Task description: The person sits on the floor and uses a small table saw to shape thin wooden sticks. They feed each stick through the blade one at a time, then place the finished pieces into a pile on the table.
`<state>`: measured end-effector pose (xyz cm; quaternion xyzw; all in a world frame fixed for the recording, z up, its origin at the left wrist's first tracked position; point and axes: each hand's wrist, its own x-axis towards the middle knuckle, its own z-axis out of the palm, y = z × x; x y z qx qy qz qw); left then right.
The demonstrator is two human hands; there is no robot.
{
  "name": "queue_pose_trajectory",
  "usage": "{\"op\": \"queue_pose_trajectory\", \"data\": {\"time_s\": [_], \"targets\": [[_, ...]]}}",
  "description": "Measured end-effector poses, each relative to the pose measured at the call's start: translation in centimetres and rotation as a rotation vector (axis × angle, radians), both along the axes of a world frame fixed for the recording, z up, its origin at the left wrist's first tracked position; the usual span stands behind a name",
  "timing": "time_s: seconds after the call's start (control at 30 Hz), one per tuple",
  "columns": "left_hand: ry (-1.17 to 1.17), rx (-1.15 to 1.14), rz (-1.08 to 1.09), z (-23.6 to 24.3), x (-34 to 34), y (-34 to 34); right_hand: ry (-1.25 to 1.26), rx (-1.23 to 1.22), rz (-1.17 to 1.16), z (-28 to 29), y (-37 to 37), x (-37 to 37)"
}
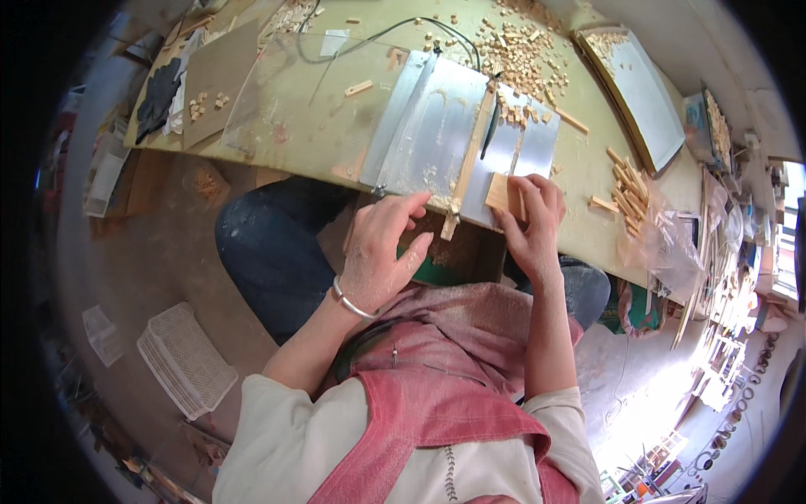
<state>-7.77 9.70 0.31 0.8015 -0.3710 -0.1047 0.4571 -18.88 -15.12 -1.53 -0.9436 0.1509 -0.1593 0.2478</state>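
My right hand [537, 223] grips a small flat wooden block [502, 195] near the front edge of a metal machine plate [432, 109]. The thumb lies along the block's near side and the fingers curl over its right end. My left hand [382, 248] hovers at the table's front edge, fingers apart, holding nothing. Just right of it, a narrow wooden strip [472, 147] runs front to back along the plate, its near end jutting past the edge. A dark curved piece [491, 130] stands beside the strip. Whether a blade sits there cannot be made out.
Small wooden cubes [525, 55] are heaped behind the plate. Wooden sticks [625, 189] lie at the right near a clear plastic bag [667, 244]. A metal tray [642, 101] leans at the back right. Dark gloves [158, 97] lie far left; a white basket [186, 361] stands on the floor.
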Motion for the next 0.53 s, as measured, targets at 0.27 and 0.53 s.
{"op": "queue_pose_trajectory", "data": {"time_s": [0.27,0.53], "targets": [[0.024,-0.014,-0.033,1.0,0.5,-0.3,-0.066,0.086,-0.033,-0.3,2.3,1.7],[0.068,0.132,-0.261,2.7,5.5,-4.3,-0.091,0.161,-0.016,-0.4,1.9,2.0]]}}
